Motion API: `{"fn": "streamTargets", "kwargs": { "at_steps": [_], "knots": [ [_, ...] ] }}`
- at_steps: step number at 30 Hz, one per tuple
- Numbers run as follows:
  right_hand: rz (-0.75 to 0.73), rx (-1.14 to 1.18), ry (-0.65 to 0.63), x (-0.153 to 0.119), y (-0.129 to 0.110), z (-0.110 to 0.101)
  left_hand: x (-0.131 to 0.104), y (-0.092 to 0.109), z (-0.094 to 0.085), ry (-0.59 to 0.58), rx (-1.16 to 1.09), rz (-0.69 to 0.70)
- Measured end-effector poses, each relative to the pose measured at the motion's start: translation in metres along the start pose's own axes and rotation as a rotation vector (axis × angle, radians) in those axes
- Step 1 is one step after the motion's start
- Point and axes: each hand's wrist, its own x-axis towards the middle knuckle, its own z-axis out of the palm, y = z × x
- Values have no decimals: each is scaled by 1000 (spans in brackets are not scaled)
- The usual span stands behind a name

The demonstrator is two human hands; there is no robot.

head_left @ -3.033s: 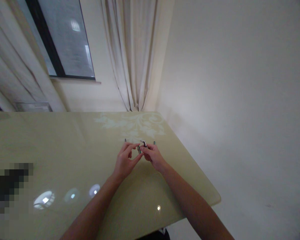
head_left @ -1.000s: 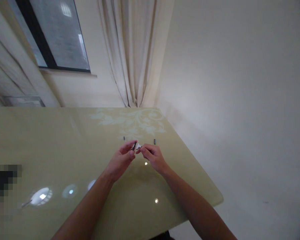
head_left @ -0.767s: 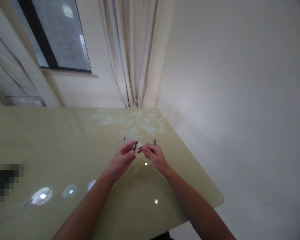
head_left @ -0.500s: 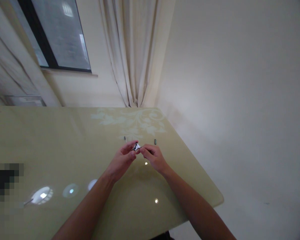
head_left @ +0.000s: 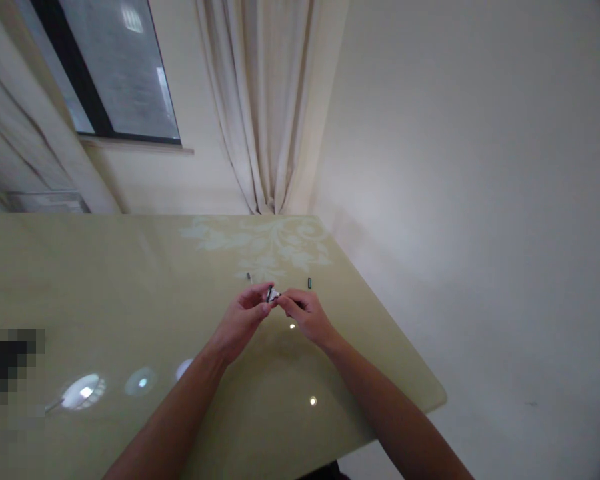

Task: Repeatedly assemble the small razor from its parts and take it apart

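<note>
A small black-and-white object, too small to identify, is between my two hands above the table. My left hand grips its left side between thumb and fingers. From the other side, my right hand is closed in a pinch at the object's right end, where a thin dark part runs into the fingers. Just beyond the hands lie a short dark cylinder-like piece on the right and a smaller dark piece on the left, with a thin pale strip beside it.
The glossy, pale green table has a white floral pattern at its far end and reflects several lights. A wall runs along its right side. Curtains and a window are behind it. A blurred dark patch sits at the left edge.
The object between my hands has turned slightly, and its white part looks less bright. Both hands keep nearly the same place and grip; the view has shifted a little.
</note>
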Motion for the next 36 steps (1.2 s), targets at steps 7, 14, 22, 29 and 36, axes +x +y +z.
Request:
{"fn": "streamTargets", "kwargs": {
  "at_steps": [7, 14, 22, 29, 36],
  "knots": [
    [-1, -12, -30, -1, 2, 1, 1, -3, -1, 45, 9, -2],
    [3, -43, -86, 0, 6, -4, 1, -6, -5, 28, 5, -23],
    [-23, -116, -15, 0, -1, 1, 2, 1, -8, -18, 86, 46],
    [27, -60, 10, 0, 0, 1, 1, 3, -7, -2, 117, 22],
    [26, -54, 14, 2, 4, 1, 0, 5, -3, 34, 138, 18]
  ]
}}
